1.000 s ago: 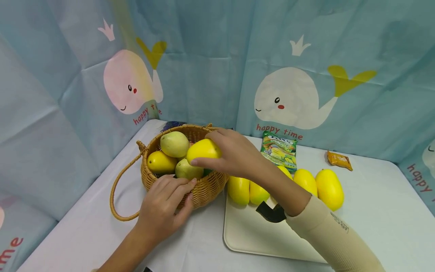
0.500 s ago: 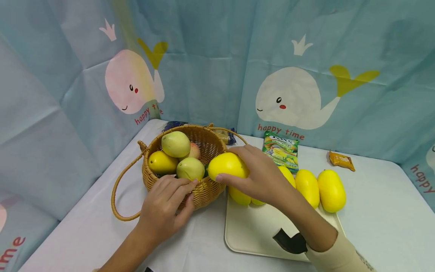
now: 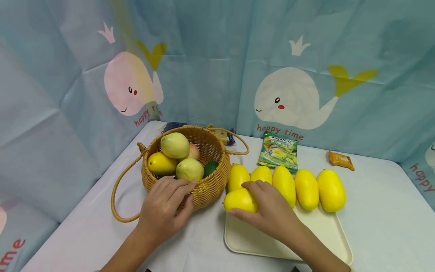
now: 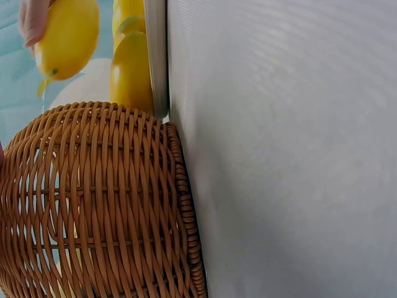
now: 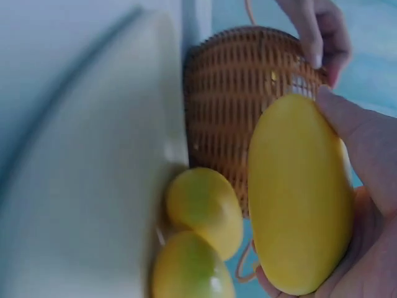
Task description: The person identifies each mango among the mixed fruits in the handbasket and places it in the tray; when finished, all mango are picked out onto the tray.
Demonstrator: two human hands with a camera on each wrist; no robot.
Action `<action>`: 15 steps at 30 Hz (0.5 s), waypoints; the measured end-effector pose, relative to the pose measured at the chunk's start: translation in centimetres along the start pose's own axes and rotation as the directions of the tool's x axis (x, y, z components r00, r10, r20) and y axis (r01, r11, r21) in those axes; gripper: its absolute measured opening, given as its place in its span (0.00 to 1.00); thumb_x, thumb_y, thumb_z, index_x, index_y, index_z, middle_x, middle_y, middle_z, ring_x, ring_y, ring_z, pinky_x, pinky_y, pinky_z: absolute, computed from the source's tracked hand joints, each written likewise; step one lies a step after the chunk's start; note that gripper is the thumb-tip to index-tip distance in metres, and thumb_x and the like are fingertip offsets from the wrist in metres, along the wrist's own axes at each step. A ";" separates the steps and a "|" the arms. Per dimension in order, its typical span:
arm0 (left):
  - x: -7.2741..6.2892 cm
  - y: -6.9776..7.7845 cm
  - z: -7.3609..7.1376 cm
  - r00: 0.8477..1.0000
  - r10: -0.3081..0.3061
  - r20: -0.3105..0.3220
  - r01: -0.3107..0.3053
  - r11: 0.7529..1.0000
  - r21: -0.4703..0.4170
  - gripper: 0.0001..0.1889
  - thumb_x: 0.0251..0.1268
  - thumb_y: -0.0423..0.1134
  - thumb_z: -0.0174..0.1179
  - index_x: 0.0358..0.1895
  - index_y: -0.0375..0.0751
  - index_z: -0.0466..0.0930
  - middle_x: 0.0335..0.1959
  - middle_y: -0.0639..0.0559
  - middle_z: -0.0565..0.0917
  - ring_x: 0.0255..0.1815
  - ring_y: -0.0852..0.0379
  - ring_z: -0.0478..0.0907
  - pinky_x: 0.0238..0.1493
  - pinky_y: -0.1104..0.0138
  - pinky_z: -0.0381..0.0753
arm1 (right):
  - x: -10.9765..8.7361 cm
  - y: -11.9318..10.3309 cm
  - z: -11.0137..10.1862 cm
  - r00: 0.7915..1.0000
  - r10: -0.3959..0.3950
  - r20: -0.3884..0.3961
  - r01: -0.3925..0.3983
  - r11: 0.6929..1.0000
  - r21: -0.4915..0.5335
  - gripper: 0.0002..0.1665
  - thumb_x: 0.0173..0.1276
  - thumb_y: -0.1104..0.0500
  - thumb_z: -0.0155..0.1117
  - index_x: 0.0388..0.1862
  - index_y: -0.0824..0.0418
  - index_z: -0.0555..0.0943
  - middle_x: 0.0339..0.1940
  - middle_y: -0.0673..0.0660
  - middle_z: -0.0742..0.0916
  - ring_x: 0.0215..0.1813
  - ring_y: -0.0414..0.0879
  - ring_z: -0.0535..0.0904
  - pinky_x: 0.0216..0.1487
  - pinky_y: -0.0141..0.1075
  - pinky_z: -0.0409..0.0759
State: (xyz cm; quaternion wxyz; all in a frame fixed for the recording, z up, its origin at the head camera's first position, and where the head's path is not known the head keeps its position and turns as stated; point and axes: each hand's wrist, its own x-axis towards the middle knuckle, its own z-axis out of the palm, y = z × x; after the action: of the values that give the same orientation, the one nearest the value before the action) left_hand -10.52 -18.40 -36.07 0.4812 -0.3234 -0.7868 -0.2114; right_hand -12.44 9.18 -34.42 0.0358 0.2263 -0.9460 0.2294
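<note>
My right hand (image 3: pixel 272 213) grips a yellow mango (image 3: pixel 240 201), thumb below and fingers over the top, held over the near-left end of a row of mangoes (image 3: pixel 284 185) on a cream tray (image 3: pixel 326 234). In the right wrist view this mango (image 5: pixel 301 192) lies lengthwise against the palm. My left hand (image 3: pixel 164 206) holds the front rim of a wicker basket (image 3: pixel 209 192), fingertips over the edge and thumb along the outside. Inside the basket are a yellow mango (image 3: pixel 162 163), two pale green fruits (image 3: pixel 175 145), a pinkish fruit (image 3: pixel 193 152) and a dark green one (image 3: pixel 210 168).
One basket handle (image 3: pixel 117 189) droops onto the table at the left; the other (image 3: pixel 238 152) reaches out at the right. Behind the tray lie a green candy bag (image 3: pixel 278 151) and an orange packet (image 3: pixel 341 160). Blue-edged packets (image 3: pixel 225 136) lie behind the basket. A whale-print curtain (image 3: pixel 204 75) closes the back.
The right hand has carried the mango from over the basket rightward and toward me, to above the tray's left side. The left hand has stayed on the rim.
</note>
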 end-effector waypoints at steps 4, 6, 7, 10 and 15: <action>-0.2 0.0 0.0 1.000 -0.004 0.009 0.004 1.000 -0.003 0.15 0.69 0.38 0.51 0.45 0.34 0.87 0.38 0.46 0.85 0.36 0.45 0.79 0.46 0.54 0.77 | -1.1 0.1 0.9 0.999 0.036 0.019 -0.036 0.999 -0.024 0.48 0.53 0.19 0.59 0.56 0.55 0.80 0.44 0.50 0.83 0.42 0.44 0.75 0.42 0.40 0.76; -0.2 0.0 0.0 1.000 -0.005 0.013 0.005 1.000 -0.006 0.15 0.69 0.38 0.52 0.46 0.35 0.87 0.39 0.47 0.85 0.36 0.45 0.79 0.46 0.54 0.77 | -1.7 0.2 1.4 0.999 0.044 0.013 -0.044 0.998 -0.033 0.47 0.53 0.19 0.60 0.54 0.55 0.79 0.42 0.50 0.83 0.42 0.44 0.75 0.43 0.40 0.76; -0.2 0.0 0.0 1.000 -0.005 0.015 0.005 1.000 -0.006 0.15 0.69 0.38 0.52 0.46 0.35 0.87 0.39 0.47 0.85 0.36 0.45 0.79 0.46 0.54 0.77 | -1.9 0.2 1.6 0.999 0.041 0.005 -0.041 0.998 -0.039 0.46 0.53 0.19 0.61 0.53 0.55 0.78 0.41 0.50 0.82 0.41 0.44 0.75 0.42 0.41 0.76; -0.1 0.0 0.0 1.000 -0.004 0.016 0.004 1.000 -0.009 0.15 0.68 0.38 0.52 0.47 0.35 0.86 0.39 0.47 0.85 0.36 0.46 0.79 0.46 0.54 0.77 | -2.6 0.3 2.4 1.000 -0.004 -0.028 0.002 0.998 -0.063 0.43 0.53 0.22 0.64 0.50 0.55 0.76 0.37 0.49 0.80 0.39 0.44 0.73 0.41 0.41 0.75; -0.1 0.0 -0.1 0.999 -0.017 0.027 0.017 1.000 -0.006 0.15 0.68 0.38 0.52 0.47 0.35 0.87 0.39 0.47 0.85 0.36 0.46 0.79 0.46 0.55 0.77 | -3.3 0.5 3.2 0.998 -0.048 -0.031 0.044 0.992 -0.119 0.42 0.54 0.22 0.64 0.47 0.56 0.75 0.34 0.47 0.77 0.37 0.43 0.71 0.38 0.40 0.72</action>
State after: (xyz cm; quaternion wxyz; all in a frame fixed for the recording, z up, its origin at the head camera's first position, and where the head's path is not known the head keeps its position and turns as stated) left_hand -10.40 -18.48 -36.15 0.4677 -0.3211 -0.7953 -0.2136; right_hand -9.61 9.53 -38.02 0.0702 0.2415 -0.9518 0.1759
